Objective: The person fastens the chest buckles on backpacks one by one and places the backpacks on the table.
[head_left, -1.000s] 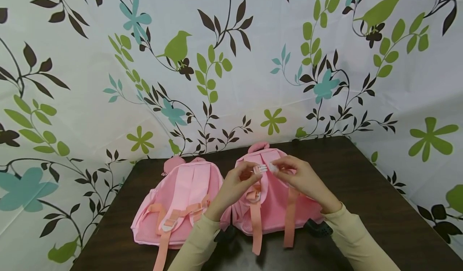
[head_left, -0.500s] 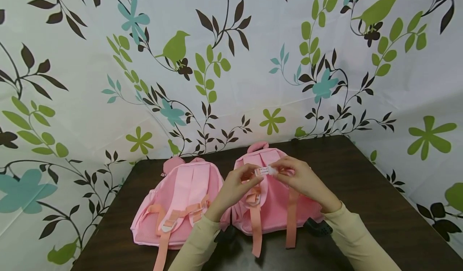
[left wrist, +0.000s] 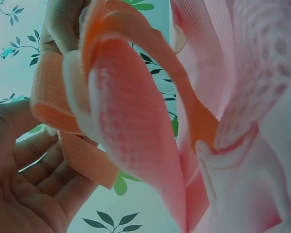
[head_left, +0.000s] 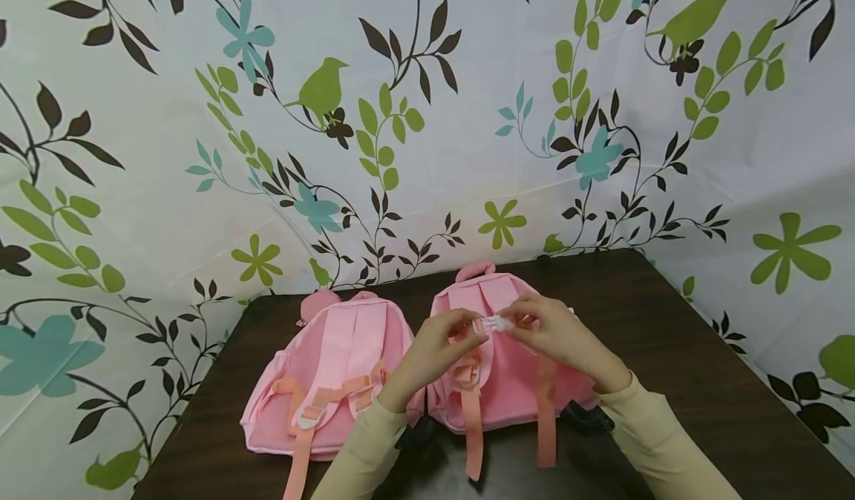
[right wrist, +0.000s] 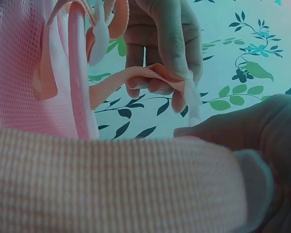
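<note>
In the head view, a white plastic side-release buckle (head_left: 491, 325) is held in front of the right-hand pink backpack (head_left: 510, 377). My left hand (head_left: 437, 348) pinches its left half between thumb and fingers. My right hand (head_left: 557, 333) pinches the right half. Prongs show between the halves; whether they are locked I cannot tell. The right wrist view shows the white buckle (right wrist: 192, 99) edge-on between both hands, with an orange strap (right wrist: 121, 82) running to it. Orange webbing (left wrist: 53, 92) loops beside my left palm (left wrist: 34, 194) in the left wrist view.
A second pink backpack (head_left: 334, 381) lies left of the first, its orange straps and white buckle (head_left: 312, 415) fastened across. Both rest on a dark wooden table (head_left: 675, 381). A patterned cloth (head_left: 461, 151) hangs behind. Loose orange strap ends (head_left: 473, 433) hang at the front.
The buckle halves were apart one second ago, then came together. Both hands have lowered slightly with them, and the prongs show between the halves now.
</note>
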A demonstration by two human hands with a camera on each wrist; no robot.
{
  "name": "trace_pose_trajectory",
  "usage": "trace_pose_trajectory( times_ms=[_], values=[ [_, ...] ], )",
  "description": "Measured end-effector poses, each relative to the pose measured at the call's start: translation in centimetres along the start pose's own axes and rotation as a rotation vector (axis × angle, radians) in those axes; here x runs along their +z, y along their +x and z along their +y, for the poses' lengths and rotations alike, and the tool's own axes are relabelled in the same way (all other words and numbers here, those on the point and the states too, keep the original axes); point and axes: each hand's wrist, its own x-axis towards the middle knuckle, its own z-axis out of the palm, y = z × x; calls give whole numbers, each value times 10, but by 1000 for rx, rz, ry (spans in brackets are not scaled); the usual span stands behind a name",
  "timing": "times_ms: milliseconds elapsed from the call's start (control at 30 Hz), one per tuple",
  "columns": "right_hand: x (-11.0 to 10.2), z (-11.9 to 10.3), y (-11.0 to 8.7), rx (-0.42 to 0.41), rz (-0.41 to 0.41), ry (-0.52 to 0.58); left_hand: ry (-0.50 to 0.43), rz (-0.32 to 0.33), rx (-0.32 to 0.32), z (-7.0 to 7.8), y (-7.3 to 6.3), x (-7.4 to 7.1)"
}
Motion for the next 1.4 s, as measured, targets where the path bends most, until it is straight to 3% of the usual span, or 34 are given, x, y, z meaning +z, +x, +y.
trace_pose_trajectory(
  times_ms=[167, 433, 1033, 1400],
  values=[
    [0, -1, 0, 2, -32, -62, 19, -33, 4, 3, 0, -1],
    [4, 1, 0, -39, -74, -55, 18, -86, -3, 0, 0, 4],
    [3, 3, -2, 3, -31, 5, -4, -51, -1, -4, 0, 4],
    [2, 8, 1, 31, -49, 76, -28, -37, -25, -8, 1, 4]
  ],
)
